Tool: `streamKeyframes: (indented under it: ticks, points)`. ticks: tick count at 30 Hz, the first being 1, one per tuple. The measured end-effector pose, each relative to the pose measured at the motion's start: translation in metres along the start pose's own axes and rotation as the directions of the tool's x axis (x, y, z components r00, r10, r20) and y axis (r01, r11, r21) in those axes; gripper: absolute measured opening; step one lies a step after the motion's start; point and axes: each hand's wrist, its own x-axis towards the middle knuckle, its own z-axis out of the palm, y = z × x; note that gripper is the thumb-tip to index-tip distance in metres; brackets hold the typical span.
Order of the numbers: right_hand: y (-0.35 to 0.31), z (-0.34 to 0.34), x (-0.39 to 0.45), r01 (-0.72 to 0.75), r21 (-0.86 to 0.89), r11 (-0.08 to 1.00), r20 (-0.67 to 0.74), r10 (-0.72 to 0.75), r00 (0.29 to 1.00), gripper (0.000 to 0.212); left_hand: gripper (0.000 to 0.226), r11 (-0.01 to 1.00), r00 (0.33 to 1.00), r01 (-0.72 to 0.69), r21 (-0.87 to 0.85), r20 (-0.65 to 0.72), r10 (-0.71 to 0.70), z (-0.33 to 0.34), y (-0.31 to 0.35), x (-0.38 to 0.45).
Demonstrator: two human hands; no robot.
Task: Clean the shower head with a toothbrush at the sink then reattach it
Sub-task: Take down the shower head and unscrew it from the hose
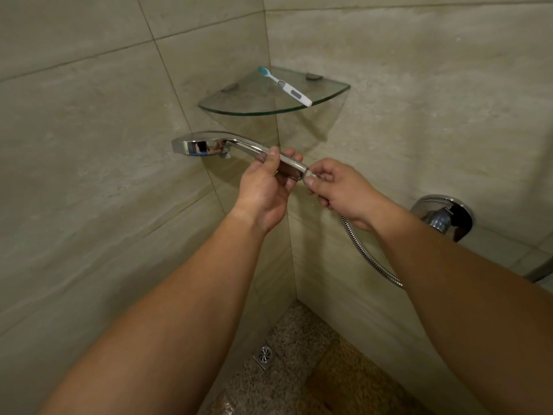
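A chrome shower head [203, 144] is held level in front of the tiled corner, its face pointing down and to the left. My left hand [266, 187] grips its handle from below. My right hand [335, 187] pinches the hose nut at the handle's end. From under that hand the metal hose [365, 253] hangs down and curves right. A white toothbrush [287, 88] with a teal head lies on the glass corner shelf [239, 110] above.
A chrome mixer valve [443, 218] sticks out of the right wall. Below, in the corner of the pebbled floor, sits a small square drain [264, 354]. Beige tiled walls close in on the left and right.
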Motion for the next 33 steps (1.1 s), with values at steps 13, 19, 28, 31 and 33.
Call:
streamKeyframes:
  ticks: [13, 19, 28, 31, 33]
  points:
    - [0.011, 0.0, -0.003, -0.028, 0.072, 0.997, -0.055, 0.032, 0.998, 0.025, 0.013, 0.997, 0.999, -0.006, -0.08, -0.042, 0.003, 0.007, 0.001, 0.003]
    - [0.02, 0.004, 0.001, -0.066, 0.046, 0.997, -0.054, 0.068, 0.996, 0.027, 0.013, 1.0, 0.999, -0.023, -0.021, -0.038, 0.022, 0.006, 0.002, 0.001]
    - [0.056, -0.008, 0.027, -0.248, -0.158, 0.956, -0.096, 0.235, 0.967, 0.027, 0.012, 0.997, 0.99, -0.059, 0.055, -0.122, 0.065, -0.009, -0.004, 0.002]
    - [0.071, -0.007, 0.032, -0.288, -0.137, 0.948, -0.112, 0.274, 0.955, 0.034, 0.011, 0.993, 0.986, -0.089, 0.084, -0.134, 0.1, -0.013, -0.005, 0.002]
    - [0.083, -0.004, 0.033, -0.311, -0.172, 0.935, -0.102, 0.297, 0.949, 0.035, 0.008, 0.987, 0.98, -0.105, 0.119, -0.157, 0.123, -0.017, -0.006, 0.004]
